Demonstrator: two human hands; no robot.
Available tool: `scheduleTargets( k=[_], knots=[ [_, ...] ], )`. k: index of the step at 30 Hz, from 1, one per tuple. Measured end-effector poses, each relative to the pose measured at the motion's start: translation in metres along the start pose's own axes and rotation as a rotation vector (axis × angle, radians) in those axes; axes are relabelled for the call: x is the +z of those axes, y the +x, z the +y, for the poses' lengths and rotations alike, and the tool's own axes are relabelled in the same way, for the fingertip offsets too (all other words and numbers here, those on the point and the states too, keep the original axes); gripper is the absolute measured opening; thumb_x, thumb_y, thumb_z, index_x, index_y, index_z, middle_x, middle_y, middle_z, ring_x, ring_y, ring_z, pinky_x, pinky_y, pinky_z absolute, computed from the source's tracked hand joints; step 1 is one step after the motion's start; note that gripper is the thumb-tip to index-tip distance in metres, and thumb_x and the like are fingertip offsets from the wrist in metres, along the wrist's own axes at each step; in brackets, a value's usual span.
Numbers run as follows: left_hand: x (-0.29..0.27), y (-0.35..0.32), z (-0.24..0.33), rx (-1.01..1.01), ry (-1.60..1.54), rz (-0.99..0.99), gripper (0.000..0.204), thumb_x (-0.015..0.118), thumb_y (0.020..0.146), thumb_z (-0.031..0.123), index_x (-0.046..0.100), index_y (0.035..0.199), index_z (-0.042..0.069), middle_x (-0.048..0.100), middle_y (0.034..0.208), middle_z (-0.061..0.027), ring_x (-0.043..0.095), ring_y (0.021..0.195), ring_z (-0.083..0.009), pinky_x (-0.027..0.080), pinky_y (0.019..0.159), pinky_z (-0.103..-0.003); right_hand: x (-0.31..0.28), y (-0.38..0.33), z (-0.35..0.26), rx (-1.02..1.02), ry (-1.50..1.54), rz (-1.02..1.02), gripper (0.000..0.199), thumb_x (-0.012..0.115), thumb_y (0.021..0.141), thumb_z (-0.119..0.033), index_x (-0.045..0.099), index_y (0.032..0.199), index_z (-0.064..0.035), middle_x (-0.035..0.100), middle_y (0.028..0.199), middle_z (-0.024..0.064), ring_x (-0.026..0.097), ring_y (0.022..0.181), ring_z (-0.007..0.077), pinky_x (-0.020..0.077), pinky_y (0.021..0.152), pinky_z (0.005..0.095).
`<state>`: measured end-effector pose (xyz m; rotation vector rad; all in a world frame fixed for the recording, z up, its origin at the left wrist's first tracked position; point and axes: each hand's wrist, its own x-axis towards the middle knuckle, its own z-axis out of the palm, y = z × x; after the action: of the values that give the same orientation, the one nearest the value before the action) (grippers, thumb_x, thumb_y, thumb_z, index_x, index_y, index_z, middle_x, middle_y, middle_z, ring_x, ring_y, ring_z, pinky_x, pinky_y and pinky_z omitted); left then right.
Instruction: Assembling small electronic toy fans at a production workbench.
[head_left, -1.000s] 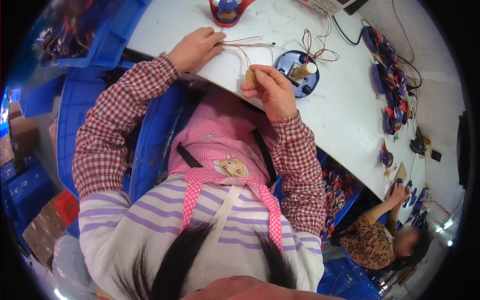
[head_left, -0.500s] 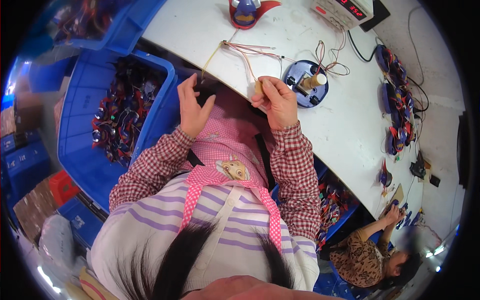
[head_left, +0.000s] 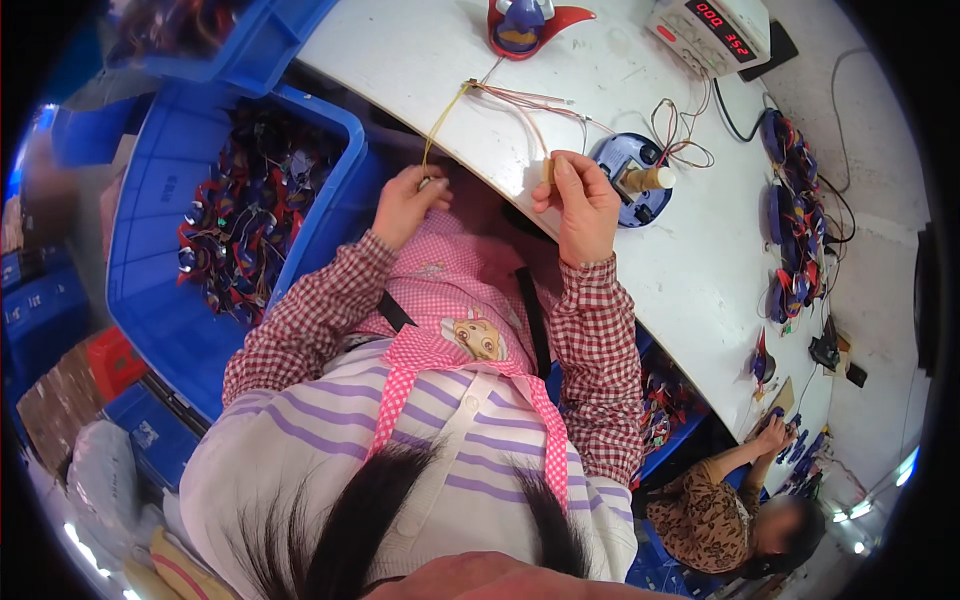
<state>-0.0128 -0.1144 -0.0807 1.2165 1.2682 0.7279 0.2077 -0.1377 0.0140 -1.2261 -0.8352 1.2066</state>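
At the table's near edge, my right hand (head_left: 585,210) pinches a small tan block (head_left: 548,172) with a pinkish wire running from it. My left hand (head_left: 403,208), in front of the edge, is closed on a small part (head_left: 427,183) at the end of yellow wires (head_left: 436,130); its kind is too small to tell. Those wires lead up to a wire bundle (head_left: 500,92) joined to a red and blue plastic piece (head_left: 522,28). Beside my right hand lies a round blue base (head_left: 625,150) bearing a tan cylinder (head_left: 650,179).
A power supply (head_left: 690,40) with a red display stands at the back of the white table (head_left: 690,260). Red and blue pieces (head_left: 795,220) line its far side. To my left is a blue bin (head_left: 140,230) of similar pieces. A co-worker (head_left: 705,515) sits at lower right.
My left hand was open with its fingers apart; now it has closed on the part on the yellow wires. My right hand keeps its pinch on the tan block. The whole view has shifted slightly.
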Motion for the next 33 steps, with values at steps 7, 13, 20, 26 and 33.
scheduleTargets(
  k=[7, 13, 20, 26, 33],
  knots=[
    [-0.01, -0.058, 0.042, -0.138, -0.384, -0.08, 0.028, 0.052, 0.091, 0.009, 0.052, 0.115, -0.005, 0.061, 0.085, -0.0135, 0.06, 0.068, -0.0168, 0.051, 0.063, -0.024, 0.023, 0.0, -0.007, -0.568, -1.295, 0.114, 0.029, 0.066, 0.08, -0.013, 0.059, 0.108, -0.0072, 0.053, 0.099, 0.0105, 0.058, 0.073, 0.0192, 0.0478, 0.056, 0.0258],
    [-0.021, -0.07, 0.064, -0.029, -0.439, -0.119, 0.027, 0.051, 0.091, 0.008, 0.053, 0.115, -0.003, 0.061, 0.081, -0.0129, 0.059, 0.068, -0.0149, 0.051, 0.061, -0.023, 0.065, 0.053, -0.019, -0.838, -1.442, 0.058, 0.031, 0.067, 0.074, -0.016, 0.061, 0.104, -0.0144, 0.052, 0.099, 0.008, 0.051, 0.08, 0.023, 0.0467, 0.068, 0.0307],
    [-0.029, -0.072, 0.089, 0.055, -0.481, -0.123, 0.026, 0.051, 0.091, 0.008, 0.053, 0.114, -0.003, 0.06, 0.078, -0.0109, 0.058, 0.067, -0.0139, 0.05, 0.061, -0.022, 0.08, 0.103, 0.01, -0.96, -1.562, -0.187, 0.015, 0.062, 0.077, -0.012, 0.059, 0.091, -0.0106, 0.052, 0.086, 0.0077, 0.049, 0.076, 0.0223, 0.0456, 0.07, 0.0296],
    [-0.03, -0.061, 0.088, 0.015, -0.53, -0.058, 0.025, 0.052, 0.09, 0.01, 0.054, 0.112, -0.002, 0.059, 0.073, -0.0089, 0.057, 0.066, -0.0132, 0.048, 0.061, -0.022, 0.078, 0.117, 0.019, -1.063, -1.5, -0.223, 0.009, 0.06, 0.077, -0.012, 0.057, 0.085, -0.0083, 0.052, 0.081, 0.0073, 0.049, 0.075, 0.022, 0.0448, 0.07, 0.0291],
    [-0.025, -0.051, 0.082, -0.002, -0.55, -0.055, 0.027, 0.053, 0.09, 0.008, 0.054, 0.114, -0.004, 0.059, 0.091, -0.0113, 0.058, 0.07, -0.0143, 0.049, 0.062, -0.023, 0.077, 0.118, 0.023, -1.121, -1.485, -0.203, 0.009, 0.06, 0.077, -0.012, 0.056, 0.085, -0.0083, 0.052, 0.081, 0.007, 0.049, 0.076, 0.022, 0.0446, 0.07, 0.0289]
  ],
)
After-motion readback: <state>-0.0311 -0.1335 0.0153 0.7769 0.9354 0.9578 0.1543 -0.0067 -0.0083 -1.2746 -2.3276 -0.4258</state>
